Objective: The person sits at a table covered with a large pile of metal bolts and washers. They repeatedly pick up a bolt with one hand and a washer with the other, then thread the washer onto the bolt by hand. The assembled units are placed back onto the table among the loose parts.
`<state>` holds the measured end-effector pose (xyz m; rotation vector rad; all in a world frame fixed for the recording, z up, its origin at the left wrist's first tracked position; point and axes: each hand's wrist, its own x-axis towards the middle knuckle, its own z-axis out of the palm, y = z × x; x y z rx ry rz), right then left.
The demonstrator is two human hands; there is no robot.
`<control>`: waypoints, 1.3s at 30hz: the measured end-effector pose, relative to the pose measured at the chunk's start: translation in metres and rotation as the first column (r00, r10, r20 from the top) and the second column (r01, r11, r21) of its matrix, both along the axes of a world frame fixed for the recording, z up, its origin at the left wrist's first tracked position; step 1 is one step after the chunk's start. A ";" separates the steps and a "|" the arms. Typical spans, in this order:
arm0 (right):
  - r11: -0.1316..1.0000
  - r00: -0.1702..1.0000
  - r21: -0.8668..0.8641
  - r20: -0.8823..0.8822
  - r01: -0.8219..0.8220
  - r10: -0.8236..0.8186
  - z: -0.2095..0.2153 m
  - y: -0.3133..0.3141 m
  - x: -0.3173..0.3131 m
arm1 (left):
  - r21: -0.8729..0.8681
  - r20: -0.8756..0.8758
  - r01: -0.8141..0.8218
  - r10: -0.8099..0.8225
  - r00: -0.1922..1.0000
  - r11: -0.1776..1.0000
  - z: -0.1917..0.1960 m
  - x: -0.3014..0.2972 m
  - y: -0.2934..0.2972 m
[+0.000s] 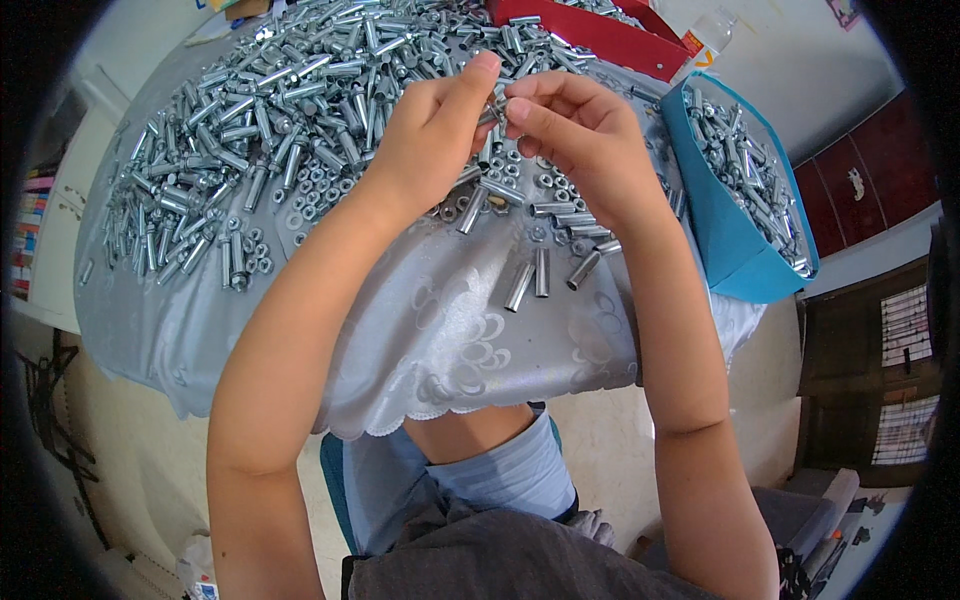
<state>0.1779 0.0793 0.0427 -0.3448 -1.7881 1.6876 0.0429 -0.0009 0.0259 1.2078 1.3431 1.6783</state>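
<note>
My left hand point(432, 135) and my right hand point(580, 130) meet over the far middle of the table. Between their fingertips is a small shiny metal part point(499, 108), mostly covered by the fingers; it looks like part of an expansion bolt. Both hands are closed on it, the right in a pinch of thumb and forefinger. Below them lie loose hex nuts point(322, 184) and washers. Several bare metal sleeves point(520, 287) rest nearer to me on the cloth. A large heap of expansion bolts point(330, 90) spreads behind and left of my hands.
A blue box point(720, 235) full of bolts stands at the table's right edge. Behind it are a red box point(610, 40) with more metal parts and a clear plastic bottle point(708, 40). A silvery patterned tablecloth point(420, 330) drapes over the near edge above my lap.
</note>
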 end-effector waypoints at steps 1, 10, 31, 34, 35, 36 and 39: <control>1.000 1.000 0.007 0.004 -0.002 0.002 0.000 0.000 0.000 | -0.010 -0.011 0.007 -0.007 1.000 1.000 0.001 0.000 0.000; 0.956 0.990 0.273 0.047 0.113 -0.130 -0.004 0.004 0.000 | -0.186 0.049 0.105 -0.097 0.994 0.977 0.004 -0.001 -0.001; 0.721 0.723 0.671 0.584 -0.174 -0.369 -0.002 0.032 0.030 | -0.195 0.451 0.225 -0.116 0.885 0.955 0.007 -0.018 0.002; 0.747 0.717 0.640 0.605 -0.179 -0.346 -0.002 0.031 0.030 | -0.199 0.444 0.236 -0.127 0.887 0.951 0.005 -0.019 0.002; 0.747 0.723 0.639 0.603 -0.183 -0.338 -0.002 0.031 0.030 | -0.203 0.440 0.240 -0.131 0.888 0.949 0.005 -0.018 0.002; 0.747 0.727 0.637 0.603 -0.191 -0.328 -0.002 0.032 0.030 | -0.205 0.439 0.244 -0.134 0.888 0.948 0.006 -0.018 0.001; 0.767 0.726 0.609 0.619 -0.202 -0.300 0.003 0.025 0.031 | -0.217 0.434 0.250 -0.136 0.890 0.944 0.007 -0.017 0.001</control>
